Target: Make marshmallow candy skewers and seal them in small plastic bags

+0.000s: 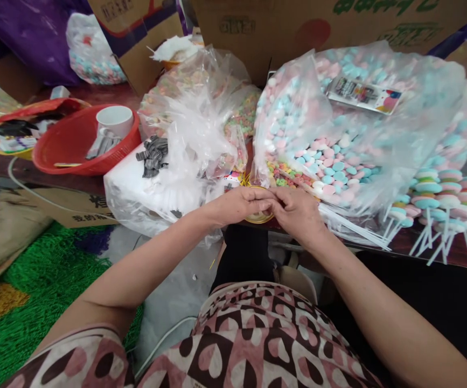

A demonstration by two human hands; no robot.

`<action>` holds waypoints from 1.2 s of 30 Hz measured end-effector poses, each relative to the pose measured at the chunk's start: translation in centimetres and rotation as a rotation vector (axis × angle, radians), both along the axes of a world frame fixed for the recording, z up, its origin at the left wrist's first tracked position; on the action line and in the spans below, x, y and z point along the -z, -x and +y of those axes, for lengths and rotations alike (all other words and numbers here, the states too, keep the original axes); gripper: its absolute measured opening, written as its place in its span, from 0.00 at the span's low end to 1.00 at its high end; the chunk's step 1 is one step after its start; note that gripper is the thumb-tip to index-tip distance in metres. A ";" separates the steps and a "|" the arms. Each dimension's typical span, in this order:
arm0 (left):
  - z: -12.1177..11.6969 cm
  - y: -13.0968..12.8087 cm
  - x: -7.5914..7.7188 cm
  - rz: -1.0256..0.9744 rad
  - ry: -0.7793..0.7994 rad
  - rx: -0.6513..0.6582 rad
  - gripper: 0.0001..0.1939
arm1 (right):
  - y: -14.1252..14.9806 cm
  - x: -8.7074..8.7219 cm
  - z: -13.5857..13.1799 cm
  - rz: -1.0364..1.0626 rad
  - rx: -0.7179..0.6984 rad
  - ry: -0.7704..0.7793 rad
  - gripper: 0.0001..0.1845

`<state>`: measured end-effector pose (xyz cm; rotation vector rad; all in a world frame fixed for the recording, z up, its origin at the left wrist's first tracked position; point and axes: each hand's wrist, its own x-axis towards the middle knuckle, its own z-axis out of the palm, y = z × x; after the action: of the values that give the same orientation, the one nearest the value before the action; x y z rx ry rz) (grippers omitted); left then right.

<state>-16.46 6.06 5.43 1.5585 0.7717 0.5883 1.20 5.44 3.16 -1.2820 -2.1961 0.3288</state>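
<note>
My left hand (237,206) and my right hand (298,211) meet at the table's front edge, fingertips pinched together. Whatever lies between the fingers is hidden. Just beneath them shows a round, gold-rimmed thing (259,219), partly covered by my fingers; whether they touch it I cannot tell. Gold twist ties (247,178) lie behind my left hand. Beyond my right hand is a large open clear bag of pink, blue and white candies (334,167), with small ring-shaped candies (285,177) at its near side. White sticks (358,229) lie to the right of that hand.
Candy skewers (447,199) are piled at the right. On the left stand a red basin (63,143) holding a white mug (114,121), and a white plastic-wrapped package (132,186) with dark grey strips (152,156) on it. Cardboard boxes (265,32) line the back.
</note>
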 end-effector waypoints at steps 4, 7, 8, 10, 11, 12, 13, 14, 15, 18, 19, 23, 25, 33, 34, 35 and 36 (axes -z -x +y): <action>0.0 -0.4 0.6 -0.024 0.019 -0.130 0.14 | -0.6 -0.6 -0.1 0.273 -0.144 0.188 0.15; 0.0 -0.6 0.9 -0.026 0.045 -0.233 0.15 | -1.0 -1.0 -0.2 0.326 -0.194 0.261 0.17; -0.1 -0.7 1.0 -0.021 0.044 -0.254 0.15 | -1.0 -1.0 -0.1 0.318 -0.201 0.262 0.17; -0.1 -0.6 1.2 0.019 0.010 -0.304 0.14 | -0.8 -0.8 0.0 0.285 -0.210 0.239 0.18; -0.1 -0.4 1.3 0.061 -0.031 -0.341 0.13 | -0.7 -0.6 0.1 0.256 -0.203 0.210 0.19; 0.0 -0.2 1.5 0.117 -0.087 -0.384 0.12 | -0.4 -0.4 0.2 0.207 -0.189 0.176 0.20; 0.1 0.0 1.6 0.180 -0.154 -0.423 0.12 | -0.2 -0.2 0.2 0.133 -0.172 0.140 0.20; 0.2 0.3 1.8 0.238 -0.223 -0.456 0.11 | 0.1 -0.1 0.2 0.036 -0.155 0.107 0.20; 0.4 0.6 2.0 0.280 -0.280 -0.476 0.11 | 0.4 0.0 0.2 -0.072 -0.145 0.077 0.19; 0.8 1.4 2.6 0.318 -0.338 -0.458 0.14 | 1.3 0.3 -0.3 -0.328 -0.209 0.018 0.15; 0.9 1.5 2.7 0.326 -0.330 -0.445 0.15 | 1.5 0.5 -0.5 -0.361 -0.244 -0.002 0.16; 0.8 1.5 2.9 0.417 -0.352 -0.388 0.18 | 2.1 1.7 -1.1 -0.373 -0.317 -0.049 0.22; 0.8 1.3 2.9 0.487 -0.412 -0.357 0.18 | 2.1 2.3 -1.1 -0.365 -0.300 -0.044 0.16; 0.1 0.0 2.9 0.800 -0.833 -0.067 0.17 | -0.2 1.8 -2.1 -0.273 -0.228 -0.032 0.13; -0.1 0.0 2.9 0.836 -0.880 -0.043 0.17 | -0.6 1.9 -2.2 -0.271 -0.211 -0.034 0.12; -0.4 0.1 2.9 0.869 -0.918 -0.024 0.16 | -1.0 2.0 -2.2 -0.269 -0.199 -0.041 0.11; -0.7 0.2 2.9 0.894 -0.947 -0.007 0.17 | -1.4 2.2 -2.2 -0.265 -0.190 -0.054 0.12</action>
<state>-16.63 5.40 2.55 2.7739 1.2464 0.2173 2.60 3.25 0.98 -1.1446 -2.5409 0.1785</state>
